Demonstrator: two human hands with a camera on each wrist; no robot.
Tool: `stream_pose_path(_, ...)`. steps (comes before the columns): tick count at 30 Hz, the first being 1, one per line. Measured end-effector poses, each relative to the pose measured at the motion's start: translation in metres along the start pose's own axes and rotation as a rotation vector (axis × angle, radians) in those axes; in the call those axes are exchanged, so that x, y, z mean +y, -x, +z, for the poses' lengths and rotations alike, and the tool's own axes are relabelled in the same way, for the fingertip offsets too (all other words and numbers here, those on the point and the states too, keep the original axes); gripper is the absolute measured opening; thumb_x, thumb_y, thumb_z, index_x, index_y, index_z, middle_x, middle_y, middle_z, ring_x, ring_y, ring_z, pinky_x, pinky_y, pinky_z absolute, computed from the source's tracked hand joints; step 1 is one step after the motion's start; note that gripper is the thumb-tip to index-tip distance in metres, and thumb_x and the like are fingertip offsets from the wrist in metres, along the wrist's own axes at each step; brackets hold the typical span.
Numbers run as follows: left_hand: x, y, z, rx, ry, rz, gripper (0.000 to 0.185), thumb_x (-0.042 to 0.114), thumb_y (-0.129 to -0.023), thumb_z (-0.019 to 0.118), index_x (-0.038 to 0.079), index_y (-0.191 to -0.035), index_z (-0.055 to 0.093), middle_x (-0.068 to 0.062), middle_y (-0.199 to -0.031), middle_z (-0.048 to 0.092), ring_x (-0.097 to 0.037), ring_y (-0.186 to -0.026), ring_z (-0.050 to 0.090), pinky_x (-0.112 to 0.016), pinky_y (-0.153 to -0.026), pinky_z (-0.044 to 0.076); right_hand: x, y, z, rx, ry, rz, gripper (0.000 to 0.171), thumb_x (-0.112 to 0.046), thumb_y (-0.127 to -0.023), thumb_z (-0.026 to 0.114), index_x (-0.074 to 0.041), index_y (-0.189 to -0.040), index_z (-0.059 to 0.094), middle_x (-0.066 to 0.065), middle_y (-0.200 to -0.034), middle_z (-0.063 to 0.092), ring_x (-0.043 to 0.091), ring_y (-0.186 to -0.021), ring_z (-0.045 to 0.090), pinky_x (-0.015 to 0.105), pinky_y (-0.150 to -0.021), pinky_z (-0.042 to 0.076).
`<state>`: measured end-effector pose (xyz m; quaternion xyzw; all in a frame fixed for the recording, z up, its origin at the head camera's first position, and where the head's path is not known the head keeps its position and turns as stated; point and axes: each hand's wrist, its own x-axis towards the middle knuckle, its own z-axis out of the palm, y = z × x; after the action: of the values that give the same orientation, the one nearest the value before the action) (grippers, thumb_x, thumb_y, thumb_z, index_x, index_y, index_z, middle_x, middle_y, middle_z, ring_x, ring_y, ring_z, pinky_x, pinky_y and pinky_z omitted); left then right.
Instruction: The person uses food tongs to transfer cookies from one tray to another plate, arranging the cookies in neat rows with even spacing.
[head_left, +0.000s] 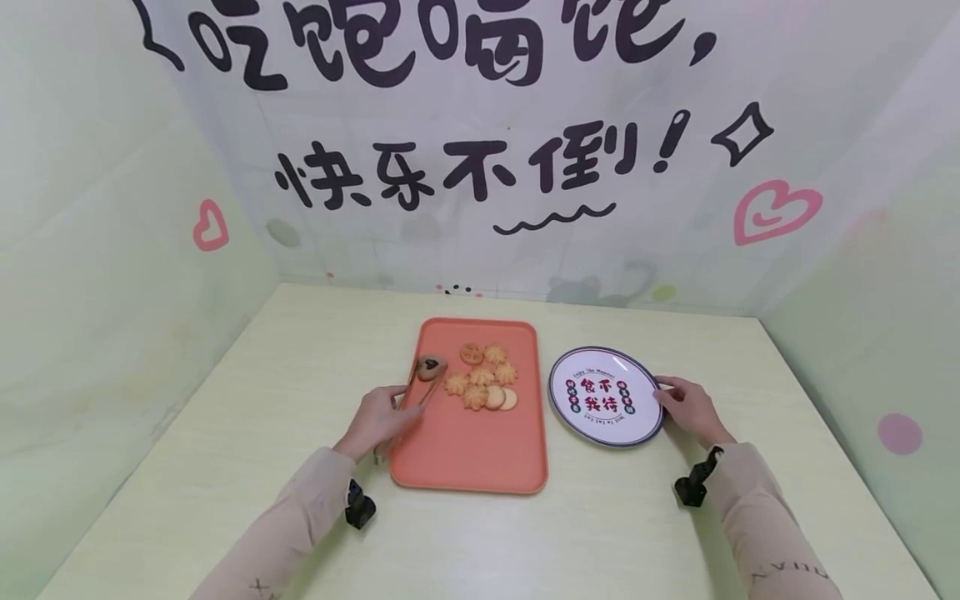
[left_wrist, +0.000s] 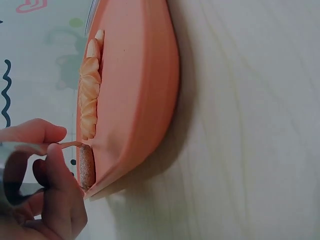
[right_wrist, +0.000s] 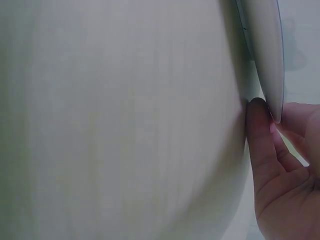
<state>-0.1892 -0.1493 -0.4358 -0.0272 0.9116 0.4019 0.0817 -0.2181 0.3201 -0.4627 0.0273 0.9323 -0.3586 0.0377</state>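
Observation:
My left hand [head_left: 392, 410] grips a pair of tongs [head_left: 415, 392] over the left edge of an orange tray [head_left: 468, 458]. The tong tips clamp a brown heart-shaped cookie [head_left: 431, 367], held just above the tray. In the left wrist view the fingers [left_wrist: 52, 165] squeeze the tongs [left_wrist: 70, 145] with the brown cookie [left_wrist: 87, 167] edge-on beside the tray [left_wrist: 145, 100]. Several pale flower cookies [head_left: 483, 379] lie in the tray's far half. My right hand [head_left: 667, 397] holds the right rim of a white plate [head_left: 637, 375], thumb [right_wrist: 257, 135] under its edge [right_wrist: 267, 60].
The tray and plate sit side by side on a pale wooden table [head_left: 300, 358]. Printed walls close in the back and both sides. Bare tabletop lies left of the tray and along the near edge.

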Motion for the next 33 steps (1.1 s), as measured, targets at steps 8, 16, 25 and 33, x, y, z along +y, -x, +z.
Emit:
stream_pose_path(8, 0.002, -0.001, -0.002, -0.015, -0.022, 0.03, 0.052, 0.025, -0.08, 0.06, -0.001, -0.125, 0.05, 0.003, -0.042, 0.033, -0.01, -0.031, 0.027, -0.024, -0.034, 0.027, -0.001, 0.0, 0.001, -0.001, -0.011, 0.004, 0.042, -0.018, -0.092, 0.046, 0.006, -0.127, 0.042, 0.02, -0.095, 0.056, 0.021, -0.075, 0.05, 0.027, -0.061, 0.04)
stream_pose_path(16, 0.001, -0.002, -0.003, -0.05, -0.02, 0.006, 0.054, 0.024, -0.08, 0.059, -0.002, -0.126, 0.048, 0.001, -0.046, 0.039, -0.01, -0.034, 0.033, -0.025, -0.036, 0.03, -0.001, 0.0, 0.001, -0.001, -0.013, 0.005, 0.042, -0.018, -0.092, 0.047, 0.006, -0.127, 0.043, 0.02, -0.095, 0.056, 0.021, -0.075, 0.05, 0.027, -0.061, 0.041)
stream_pose_path(25, 0.003, -0.008, -0.003, -0.051, -0.042, 0.007, 0.051, 0.023, -0.081, 0.059, 0.0, -0.125, 0.049, 0.0, -0.045, 0.04, -0.01, -0.033, 0.031, -0.024, -0.034, 0.029, 0.0, 0.001, 0.0, 0.0, -0.031, 0.007, 0.045, -0.023, -0.092, 0.048, 0.005, -0.127, 0.043, 0.021, -0.097, 0.055, 0.021, -0.077, 0.05, 0.027, -0.062, 0.04)
stream_pose_path(33, -0.001, -0.012, -0.002, -0.047, -0.013, 0.001, 0.052, 0.026, -0.081, 0.059, 0.0, -0.126, 0.048, -0.007, -0.058, 0.054, -0.011, -0.037, 0.038, -0.026, -0.038, 0.032, 0.001, 0.0, 0.0, 0.009, -0.033, 0.001, 0.044, -0.02, -0.092, 0.047, 0.005, -0.127, 0.043, 0.02, -0.094, 0.055, 0.022, -0.076, 0.049, 0.028, -0.062, 0.04)
